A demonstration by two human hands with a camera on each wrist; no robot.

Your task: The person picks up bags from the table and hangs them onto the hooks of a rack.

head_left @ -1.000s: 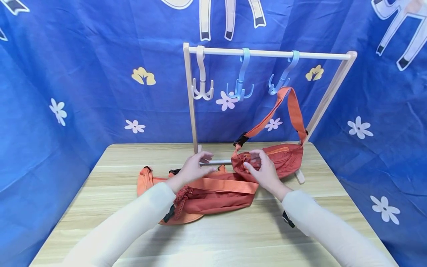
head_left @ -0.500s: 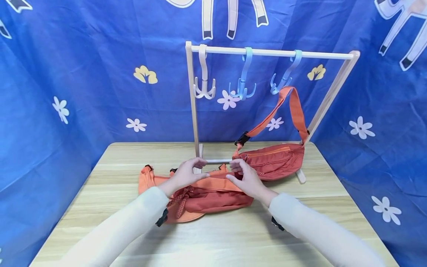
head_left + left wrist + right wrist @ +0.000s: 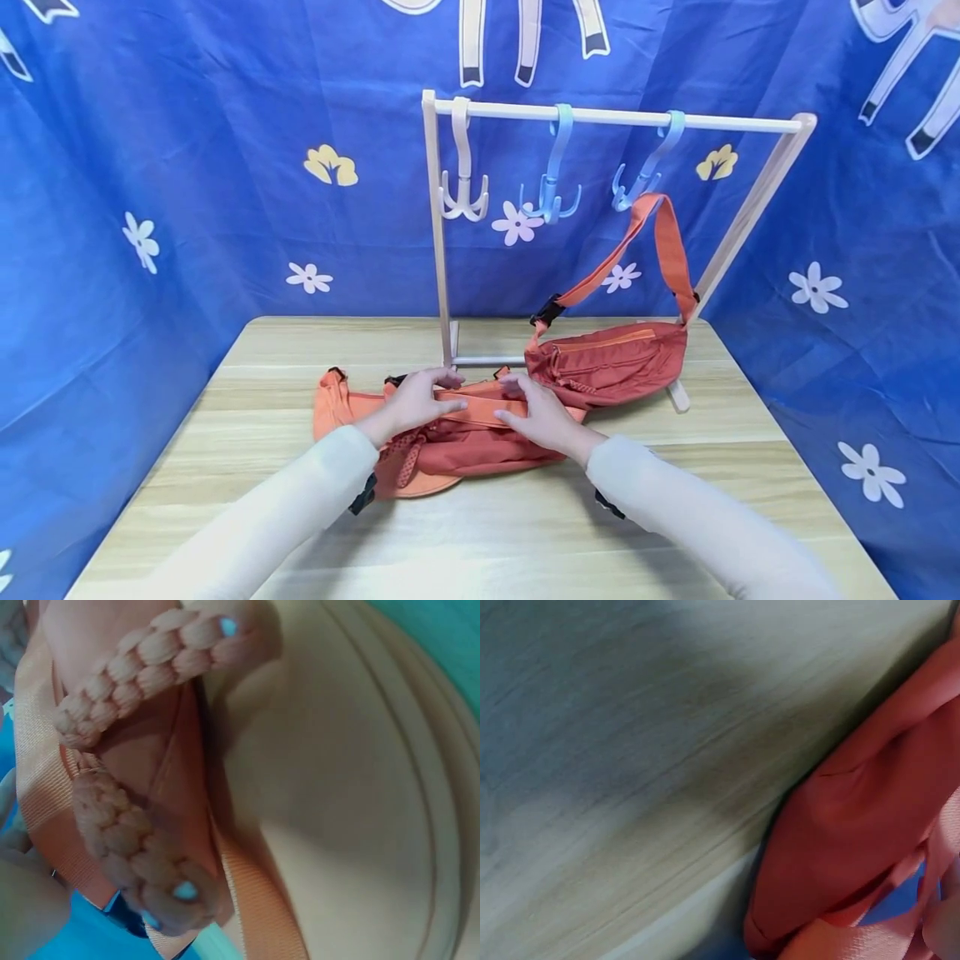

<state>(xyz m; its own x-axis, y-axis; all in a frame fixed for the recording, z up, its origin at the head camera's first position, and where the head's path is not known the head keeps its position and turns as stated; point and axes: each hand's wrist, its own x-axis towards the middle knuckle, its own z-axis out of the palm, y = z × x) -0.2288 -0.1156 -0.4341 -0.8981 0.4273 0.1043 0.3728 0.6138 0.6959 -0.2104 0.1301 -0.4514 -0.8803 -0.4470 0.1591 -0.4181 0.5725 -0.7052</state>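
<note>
A red waist bag [image 3: 480, 452] with a wide orange strap [image 3: 480, 410] lies on the table. My left hand [image 3: 411, 406] is at the strap's left part, thumb and fingers apart. Facing it, my right hand [image 3: 546, 418] is at the strap's right part, also with a gap between thumb and fingers. Whether either touches the strap is hard to tell. An orange cap-like item with a curved brim [image 3: 427, 486] lies partly under the bag. The left wrist view shows a braided cord [image 3: 135, 675] over the bag, and the brim [image 3: 337, 787].
A second red waist bag [image 3: 615, 360] hangs by its strap from the right blue hook [image 3: 641, 187], near the table. A blue hook [image 3: 553, 179] and a white hook [image 3: 463, 179] hang from the rack's rail [image 3: 615, 114]. Blue printed cloth [image 3: 225, 167] surrounds the table.
My right hand has moved left and down from in front of the hanging bag to the lying bag's strap. My left hand has lowered slightly. The view has shifted a little.
</note>
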